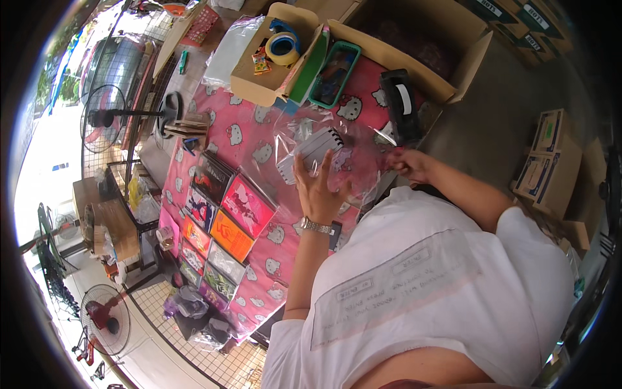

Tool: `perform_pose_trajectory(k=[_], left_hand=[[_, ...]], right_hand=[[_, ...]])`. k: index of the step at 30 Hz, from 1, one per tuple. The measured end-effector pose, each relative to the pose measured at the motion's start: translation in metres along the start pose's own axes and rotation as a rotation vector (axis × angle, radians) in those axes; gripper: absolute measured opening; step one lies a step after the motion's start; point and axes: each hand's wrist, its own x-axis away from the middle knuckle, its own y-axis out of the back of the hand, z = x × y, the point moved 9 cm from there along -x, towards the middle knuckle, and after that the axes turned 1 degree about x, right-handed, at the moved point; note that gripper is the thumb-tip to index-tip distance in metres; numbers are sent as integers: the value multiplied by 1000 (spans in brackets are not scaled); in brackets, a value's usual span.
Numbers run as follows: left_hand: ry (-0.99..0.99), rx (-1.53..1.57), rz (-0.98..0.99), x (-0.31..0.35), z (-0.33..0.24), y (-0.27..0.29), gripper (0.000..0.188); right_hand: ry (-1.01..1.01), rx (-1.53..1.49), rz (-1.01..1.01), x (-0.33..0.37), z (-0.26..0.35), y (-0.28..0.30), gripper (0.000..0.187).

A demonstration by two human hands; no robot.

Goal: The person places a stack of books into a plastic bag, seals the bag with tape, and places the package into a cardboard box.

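My left hand (317, 188) presses a white striped flat item (313, 148) that lies inside a clear plastic bag (304, 133) on the pink cat-print tablecloth (259, 146). Its fingers are spread over the bag. A watch sits on that wrist. My right hand (407, 162) pinches the right edge of the same clear bag, near a black tape dispenser (398, 100).
Rows of colourful flat packets (223, 223) cover the cloth's left side. A small cardboard box (272, 55) holds tape rolls; beside it lie a teal tray (334, 74) and a large open carton (414, 45). Standing fans (103, 117) and stacked boxes (547, 162) surround the table.
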Motion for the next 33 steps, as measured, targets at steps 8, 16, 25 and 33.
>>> perform_pose_trajectory(k=[8,16,25,33], left_hand=[[55,36,4,2,5,-2,75],[-164,-241,163,-7,1,34,41],[-65,222,62,-77,60,95,32],[396,964,188,-38,141,17,41]], right_hand=[[801,1885,217,-7,117,-318,21],[917,1894,-244,-17,153,-289,48],[917,1494,519,0,143,-340,13],[657,1387,699,-19,118,-301,76]])
